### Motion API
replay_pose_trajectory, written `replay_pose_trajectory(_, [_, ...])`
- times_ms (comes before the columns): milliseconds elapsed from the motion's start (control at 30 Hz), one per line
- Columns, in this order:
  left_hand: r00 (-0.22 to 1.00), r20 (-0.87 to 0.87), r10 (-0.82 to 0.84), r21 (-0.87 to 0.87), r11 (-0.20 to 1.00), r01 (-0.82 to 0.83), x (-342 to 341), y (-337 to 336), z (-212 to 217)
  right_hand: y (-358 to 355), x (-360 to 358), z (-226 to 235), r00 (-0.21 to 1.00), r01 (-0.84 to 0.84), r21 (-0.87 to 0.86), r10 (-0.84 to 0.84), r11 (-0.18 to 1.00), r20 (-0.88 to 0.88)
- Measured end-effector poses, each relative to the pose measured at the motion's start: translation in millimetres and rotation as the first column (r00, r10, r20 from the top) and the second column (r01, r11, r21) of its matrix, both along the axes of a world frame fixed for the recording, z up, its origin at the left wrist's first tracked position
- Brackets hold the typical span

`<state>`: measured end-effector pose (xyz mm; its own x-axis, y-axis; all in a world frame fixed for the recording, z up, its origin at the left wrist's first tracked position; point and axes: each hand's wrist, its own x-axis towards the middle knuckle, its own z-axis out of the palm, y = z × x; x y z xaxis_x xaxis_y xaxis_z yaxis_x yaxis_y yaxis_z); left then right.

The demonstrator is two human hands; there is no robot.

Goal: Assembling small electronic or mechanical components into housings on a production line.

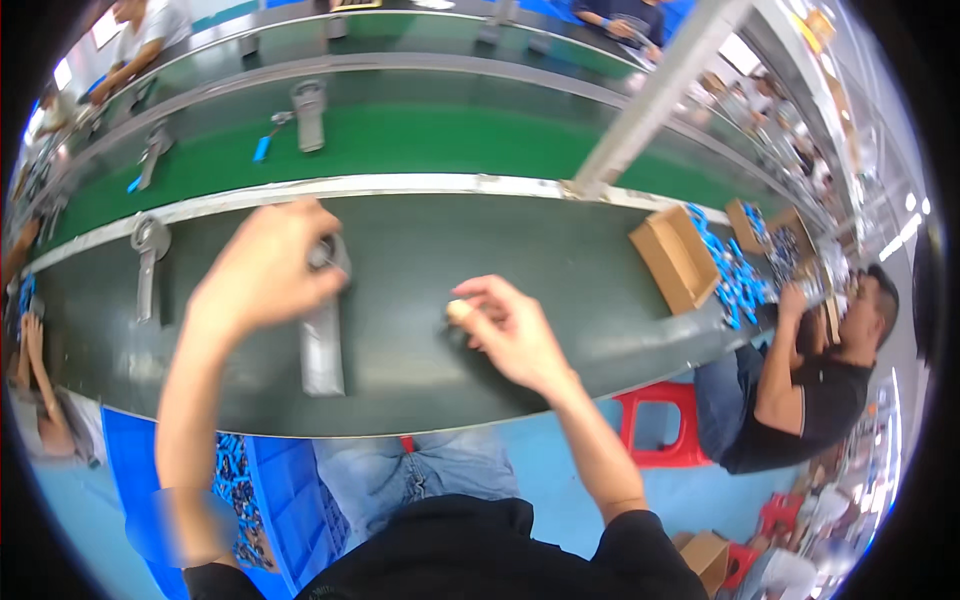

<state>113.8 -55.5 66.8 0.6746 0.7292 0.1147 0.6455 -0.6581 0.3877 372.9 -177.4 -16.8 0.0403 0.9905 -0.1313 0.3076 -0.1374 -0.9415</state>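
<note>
A dark green worktable spans the middle of the frame, a blue crate below it at lower left. Left of centre lies a grey device, handle toward the lower edge; the left hand curls over its round head, though whether it grips I cannot tell. Near centre, the right hand pinches a small pale-yellow piece

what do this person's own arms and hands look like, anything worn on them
The left hand and right hand are ungloved, and no watch shows at either wrist. Both forearms are bare. A short black sleeve covers the upper right arm, and a matching left sleeve shows at the lower edge. Part of the left arm near its sleeve is blurred.
</note>
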Motion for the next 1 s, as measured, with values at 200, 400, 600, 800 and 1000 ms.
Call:
replay_pose_trajectory(200, [0.998,0.054,-0.030,0.118,0.993,0.023,52.8,-48.9,-54.0,-32.3,-39.4,-11.2,0.994,-0.080,0.122,0.069,0.989,0.088])
replay_pose_trajectory(400, [0.942,0.328,0.064,0.227,0.963,-0.145,-19.6,-100.8,-60.5,-63.3,-67.4,-2.4,0.968,0.251,0.251,-0.237,0.935,-0.084])
replay_pose_trajectory(600, [0.360,0.576,0.734,-0.167,0.537,-0.827,-223.1,-217.4,-95.9,-101.0,-208.5,3.3,0.803,-0.569,0.158,0.586,0.807,-0.107])
replay_pose_trajectory(800, [0.151,-0.347,0.925,-0.336,0.027,-0.941,-397.6,-318.5,-285.0,-31.4,-452.0,-127.7,0.302,-0.896,-0.217,0.889,0.389,0.345])
replay_pose_trajectory(1000, [-0.001,-0.382,0.924,-0.508,-0.210,-0.836,-451.1,-278.7,-409.4,16.5,-532.3,-317.5,0.580,-0.441,-0.704,0.776,0.556,0.250])
